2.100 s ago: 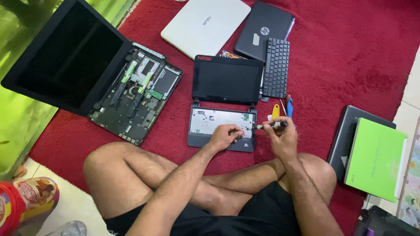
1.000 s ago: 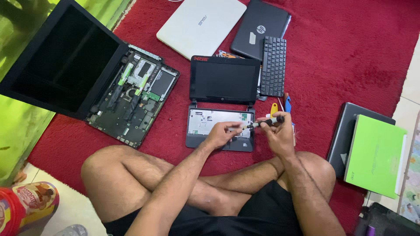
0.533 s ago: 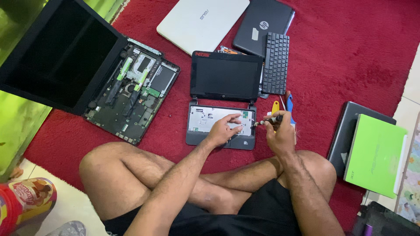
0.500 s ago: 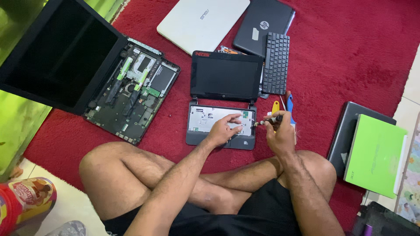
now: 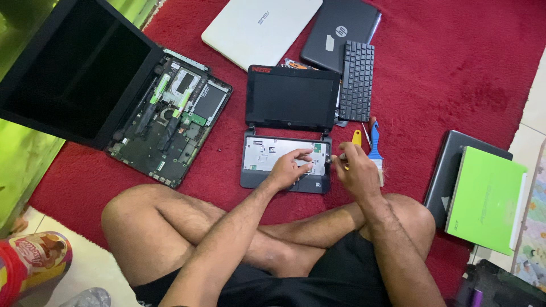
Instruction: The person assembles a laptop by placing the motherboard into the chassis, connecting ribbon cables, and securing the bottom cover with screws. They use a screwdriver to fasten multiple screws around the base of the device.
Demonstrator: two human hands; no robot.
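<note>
The left hand is lying flat, fingers spread, steadying the netbook; the right hand is pinching a screwdriver; keeping it upright matters, I judge.

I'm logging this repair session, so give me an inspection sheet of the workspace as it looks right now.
Surface: red carpet on a pale tiled floor.
Job's things: small black laptop open, keyboard removed, metal deck bare; loose black keyboard beside its screen.
Clutter: large opened laptop with its board exposed; white laptop and dark grey laptop shut; green laptop stacked on a dark one; blue brush; yellow-handled tool; snack tin.
Hands: left hand rests on the bare deck; right hand holds a thin tool at the deck's right edge, its kind too small to tell.
Cables: nothing seen.
Surroundings: green fabric at the left edge.
</note>
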